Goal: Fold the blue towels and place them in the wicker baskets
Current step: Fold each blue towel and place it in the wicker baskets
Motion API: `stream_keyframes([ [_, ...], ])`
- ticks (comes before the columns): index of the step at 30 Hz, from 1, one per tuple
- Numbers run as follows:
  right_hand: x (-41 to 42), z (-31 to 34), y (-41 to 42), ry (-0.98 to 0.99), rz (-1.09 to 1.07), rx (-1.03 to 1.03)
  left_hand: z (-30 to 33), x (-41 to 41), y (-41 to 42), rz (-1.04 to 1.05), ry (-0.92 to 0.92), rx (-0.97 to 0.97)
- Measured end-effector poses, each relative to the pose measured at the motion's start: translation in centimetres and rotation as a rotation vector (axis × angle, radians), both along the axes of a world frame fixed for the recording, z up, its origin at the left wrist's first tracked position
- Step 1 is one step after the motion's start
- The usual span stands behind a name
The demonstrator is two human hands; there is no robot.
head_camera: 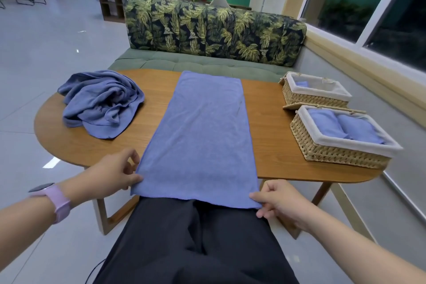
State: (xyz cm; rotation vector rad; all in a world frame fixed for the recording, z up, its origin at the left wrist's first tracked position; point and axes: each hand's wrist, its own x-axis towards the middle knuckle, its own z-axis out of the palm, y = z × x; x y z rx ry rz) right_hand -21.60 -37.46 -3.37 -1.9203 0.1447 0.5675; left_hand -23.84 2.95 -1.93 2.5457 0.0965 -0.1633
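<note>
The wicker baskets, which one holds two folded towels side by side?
The near basket, closest to the right hand, holds two folded blue towels side by side. The far basket shows only one, tucked in its left corner.

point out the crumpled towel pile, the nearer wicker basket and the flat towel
crumpled towel pile [101, 104]: head view, middle of the heap
nearer wicker basket [334, 152]: head view, woven front wall
flat towel [200, 127]: head view, centre of the spread cloth

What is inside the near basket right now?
The near basket holds two folded blue towels lying side by side against its white liner. Whether anything lies beneath them cannot be seen; the towels cover the bottom.
</note>
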Motion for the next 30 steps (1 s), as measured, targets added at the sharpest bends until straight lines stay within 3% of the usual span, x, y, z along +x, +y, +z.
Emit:
stream_keyframes([
  [2,-0.1,-0.1,-0.3,-0.118,0.061,-0.144,-0.8,-0.9,0.7,-0.136,-0.213,0.284],
  [5,-0.4,0.0,-1.1,-0.563,0.233,-0.551,-1.1,-1.9,1.6,-0.460,-0.528,0.511],
  [8,-0.8,0.4,-1.5,-0.932,0.548,-0.709,-1.3,-2.1,2.1,-0.698,-0.575,0.691],
  [12,-0.3,-0.5,-0.9,-1.030,0.776,-0.774,-3.6,-1.9,2.2,-0.672,-0.720,0.840],
  [16,0.6,-1.3,-0.1,-1.109,0.824,-0.851,-3.7,-1.5,1.2,-0.624,-0.843,0.759],
  [19,0.6,-1.1,0.2,-1.114,0.818,-0.879,-2.9,-1.5,0.9,-0.546,-0.790,0.601],
  [21,0.5,-0.5,0.1,-1.046,0.710,-0.773,-2.2,-1.5,0.8,-0.472,-0.699,0.381],
  [24,0.2,0.7,-0.1,-0.788,0.465,-0.436,-0.4,-1.8,0.1,-0.311,-0.566,0.014],
  [26,0.2,1.6,-0.5,-0.643,0.393,-0.279,0.6,-1.6,-0.4,-0.260,-0.566,-0.054],
  [30,1.3,2.9,-1.5,-0.599,0.252,-0.118,1.9,-0.1,-1.6,-0.200,-0.630,-0.090],
])
